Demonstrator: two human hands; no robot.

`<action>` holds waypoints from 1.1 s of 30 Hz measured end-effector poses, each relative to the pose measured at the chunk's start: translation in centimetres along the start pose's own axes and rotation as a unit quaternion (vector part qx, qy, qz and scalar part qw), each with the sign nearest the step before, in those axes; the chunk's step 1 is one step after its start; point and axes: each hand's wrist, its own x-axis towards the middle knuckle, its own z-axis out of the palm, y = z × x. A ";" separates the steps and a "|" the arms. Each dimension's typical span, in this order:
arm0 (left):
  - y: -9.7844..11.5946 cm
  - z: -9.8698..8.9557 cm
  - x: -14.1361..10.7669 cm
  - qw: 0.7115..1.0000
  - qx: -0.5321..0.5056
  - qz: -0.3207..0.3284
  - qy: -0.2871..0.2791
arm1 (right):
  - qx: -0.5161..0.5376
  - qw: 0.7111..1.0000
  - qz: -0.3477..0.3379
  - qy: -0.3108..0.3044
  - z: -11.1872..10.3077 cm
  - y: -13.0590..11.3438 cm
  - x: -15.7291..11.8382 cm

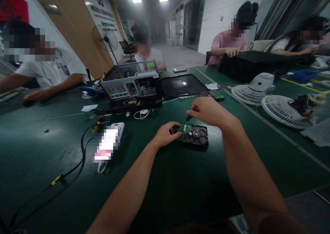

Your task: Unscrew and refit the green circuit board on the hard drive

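A hard drive (195,135) lies flat on the green table, its underside up, showing a green circuit board and a round motor hub. My left hand (167,134) grips the drive's left end between thumb and fingers. Just above the drive's far edge, my right hand (205,109) is closed around a dark-handled tool (189,116) that looks like a screwdriver, tilted downward. Its tip is too small to make out, so I cannot tell whether it touches the drive. Another circuit-board part (217,95) sits beyond my right hand.
An opened computer case (131,86) stands at the back left, beside a black panel (182,85). A blurred-screen phone (109,142) and black strap (82,146) lie left. White fan parts (249,91) are at right. Several people sit around the table; one touches a black case (254,63).
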 end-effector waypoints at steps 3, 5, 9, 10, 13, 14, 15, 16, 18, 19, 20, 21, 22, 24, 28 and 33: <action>0.0 0.1 0.0 1.000 0.001 -0.003 -0.001 | 0.011 1.000 -0.012 0.025 0.5 -0.2 0.3; 0.1 0.1 0.0 1.000 0.002 -0.004 -0.001 | 0.020 0.999 -0.015 0.031 0.8 -0.3 0.5; 0.1 0.1 0.1 1.000 0.009 -0.005 -0.004 | 0.028 1.000 -0.014 0.001 0.8 -0.4 0.6; 0.1 0.1 0.1 1.000 0.011 -0.006 -0.004 | 0.032 0.999 -0.019 -0.002 0.7 -0.5 0.6; 0.2 0.1 0.1 1.000 0.018 0.013 -0.002 | 0.046 0.998 -0.040 -0.006 0.5 -0.6 0.4; 0.2 0.0 0.1 0.999 0.023 0.026 -0.004 | 0.050 0.998 -0.045 -0.010 0.5 -0.6 0.3; 0.1 0.0 0.1 0.999 0.028 0.037 -0.007 | 0.053 0.997 -0.047 -0.015 0.5 -0.6 0.3; 0.1 0.0 0.1 0.998 0.033 0.044 -0.010 | 0.054 0.997 -0.049 -0.020 0.5 -0.6 0.3; 0.1 0.0 0.2 0.998 0.041 0.048 -0.018 | 0.054 0.997 -0.049 -0.026 0.5 -0.5 0.3; 0.1 0.0 0.2 0.998 0.042 0.047 -0.020 | 0.054 0.997 -0.048 -0.027 0.5 -0.5 0.3; 0.0 0.0 0.2 0.998 0.043 0.045 -0.021 | 0.054 0.997 -0.046 -0.027 0.5 -0.5 0.4; 0.0 -0.1 0.2 0.998 0.044 0.044 -0.022 | 0.054 0.997 -0.044 -0.027 0.5 -0.5 0.4; 0.0 -0.1 0.2 0.998 0.044 0.045 -0.022 | 0.053 0.997 -0.042 -0.027 0.5 -0.4 0.4; 0.1 -0.2 0.1 0.998 0.043 0.047 -0.023 | 0.049 0.998 -0.033 -0.022 0.5 -0.4 0.3; 0.2 -0.3 0.1 0.998 0.040 0.047 -0.027 | 0.023 1.000 -0.008 0.002 0.5 -0.1 0.2; 0.3 -0.2 0.2 0.998 0.041 0.051 -0.025 | 0.000 1.000 -0.017 0.016 1.1 -0.3 0.5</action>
